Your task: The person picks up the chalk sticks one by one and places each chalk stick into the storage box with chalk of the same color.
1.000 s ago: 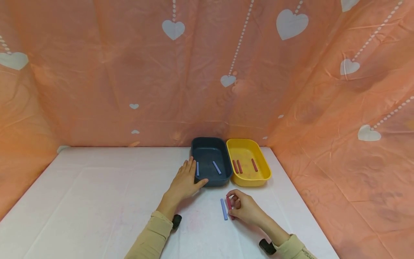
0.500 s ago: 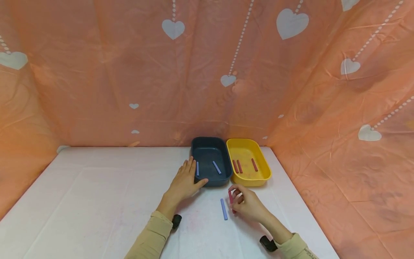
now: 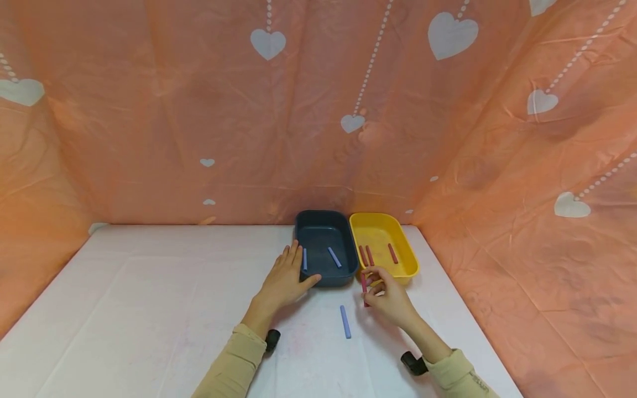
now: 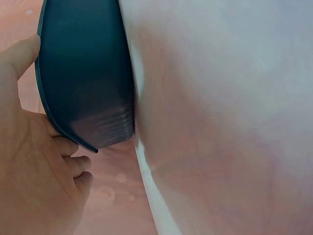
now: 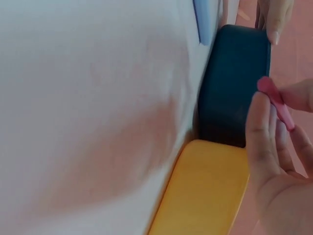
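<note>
Holding one red stick point(image 5: 277, 102), right hand point(image 3: 390, 301) hovers near perhaps three others point(image 3: 370, 256)

table point(image 3: 149, 298): white, faint pink smudges | curtain point(image 3: 149, 110): orange, creased, back and sides | hearts point(image 3: 452, 36): white, some below dotted strings point(image 3: 269, 15)

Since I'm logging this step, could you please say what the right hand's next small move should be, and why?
Probably move the red chalk-like stick over the yellow tray and lower it in: the right hand pinches it by that tray's near end, and three similar red sticks lie inside.
</note>
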### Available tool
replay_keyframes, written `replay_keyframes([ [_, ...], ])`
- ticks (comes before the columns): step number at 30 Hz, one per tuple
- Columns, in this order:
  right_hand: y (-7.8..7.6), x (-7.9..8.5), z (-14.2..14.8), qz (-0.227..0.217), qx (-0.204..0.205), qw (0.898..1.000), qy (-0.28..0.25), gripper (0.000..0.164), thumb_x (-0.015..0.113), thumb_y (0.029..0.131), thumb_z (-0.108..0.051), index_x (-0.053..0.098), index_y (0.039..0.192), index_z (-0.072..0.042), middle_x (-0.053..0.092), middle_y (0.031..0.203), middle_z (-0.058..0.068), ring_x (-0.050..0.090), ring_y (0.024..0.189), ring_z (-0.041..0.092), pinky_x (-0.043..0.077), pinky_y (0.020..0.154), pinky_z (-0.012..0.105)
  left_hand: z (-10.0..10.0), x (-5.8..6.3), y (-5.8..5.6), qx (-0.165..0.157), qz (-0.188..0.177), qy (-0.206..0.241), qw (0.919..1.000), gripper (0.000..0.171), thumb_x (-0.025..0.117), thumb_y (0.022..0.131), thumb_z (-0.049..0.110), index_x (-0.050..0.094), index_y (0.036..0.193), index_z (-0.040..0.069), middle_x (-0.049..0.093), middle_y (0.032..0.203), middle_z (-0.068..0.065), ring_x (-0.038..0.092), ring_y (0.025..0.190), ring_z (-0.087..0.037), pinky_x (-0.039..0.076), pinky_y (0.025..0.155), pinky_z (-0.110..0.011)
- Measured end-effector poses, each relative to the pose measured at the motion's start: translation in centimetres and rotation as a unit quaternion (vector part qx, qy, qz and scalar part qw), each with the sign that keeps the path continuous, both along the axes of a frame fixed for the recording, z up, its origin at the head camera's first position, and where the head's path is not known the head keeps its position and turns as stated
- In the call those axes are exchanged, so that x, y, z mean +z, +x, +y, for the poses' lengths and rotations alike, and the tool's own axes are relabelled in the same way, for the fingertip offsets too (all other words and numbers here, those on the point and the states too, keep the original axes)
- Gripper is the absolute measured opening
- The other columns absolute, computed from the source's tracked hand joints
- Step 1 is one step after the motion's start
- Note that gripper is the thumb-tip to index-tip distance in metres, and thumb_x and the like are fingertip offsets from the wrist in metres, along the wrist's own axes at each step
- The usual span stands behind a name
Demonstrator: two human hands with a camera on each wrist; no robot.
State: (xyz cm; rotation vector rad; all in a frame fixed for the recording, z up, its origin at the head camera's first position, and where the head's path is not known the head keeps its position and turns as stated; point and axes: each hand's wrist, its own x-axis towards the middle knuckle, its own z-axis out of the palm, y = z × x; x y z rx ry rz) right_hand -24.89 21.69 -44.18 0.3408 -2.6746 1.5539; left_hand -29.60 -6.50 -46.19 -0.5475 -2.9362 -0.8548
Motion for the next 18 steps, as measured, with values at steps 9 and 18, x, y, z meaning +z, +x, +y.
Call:
replay_keyframes([
  [9,-1.9,0.1,0.9,0.062,-0.048,0.997,-0.014,0.047,0.075,0.085,0.010,0.064,0.130,-0.002,0.064,0.104,0.019,0.066,0.073,0.020,0.057,0.063,0.021,0.0,-0.2,-0.1,-0.002,0.007,0.002,1.0000,0.098,0.060,0.100,0.057,0.020,0.162,-0.007,0.011,0.172,-0.022,0.013,0.158,-0.042,0.016,0.127,-0.053],
  [18,-4.4,1.0,2.2,0.079,-0.071,0.994,0.016,0.047,0.072,0.088,0.006,0.062,0.134,0.002,0.064,0.107,0.020,0.067,0.077,0.019,0.056,0.063,0.019,0.0,0.0,-0.1,0.003,0.002,-0.003,1.0000,0.098,0.059,0.100,0.058,0.019,0.163,-0.006,0.010,0.173,-0.020,0.011,0.159,-0.040,0.014,0.128,-0.051],
])
